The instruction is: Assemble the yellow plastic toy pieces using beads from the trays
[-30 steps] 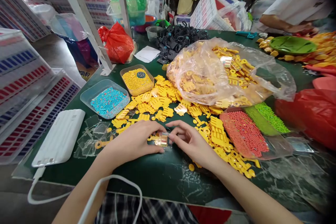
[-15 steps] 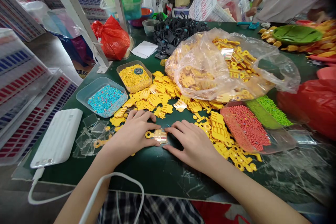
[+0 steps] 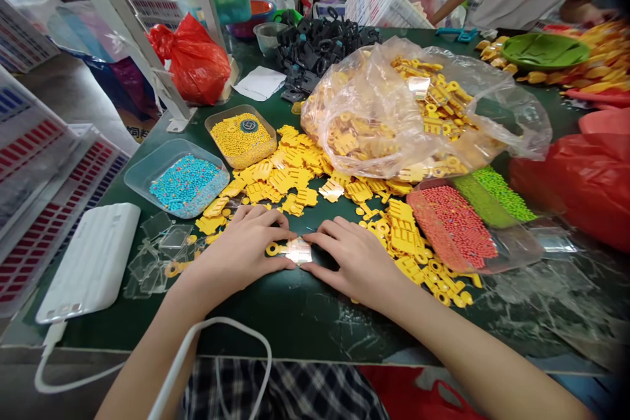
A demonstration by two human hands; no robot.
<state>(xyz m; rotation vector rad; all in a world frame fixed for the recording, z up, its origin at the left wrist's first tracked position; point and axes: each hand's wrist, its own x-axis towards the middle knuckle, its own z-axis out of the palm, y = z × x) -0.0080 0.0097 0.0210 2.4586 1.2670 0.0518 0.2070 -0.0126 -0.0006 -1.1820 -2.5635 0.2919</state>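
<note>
Head view: your left hand and right hand each pinch opposite ends of the shiny-faced yellow piece between thumb and finger at the worktop, presumably keeping it square.

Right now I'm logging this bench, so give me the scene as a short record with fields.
Left hand: fingers at left edge of shiny part
Right hand: fingers at its right edge
Left side: blue beads, yellow beads, power bank
Right side: red beads, green beads
Beyond hands: yellow pieces, clear bag
Far side: black parts
</note>
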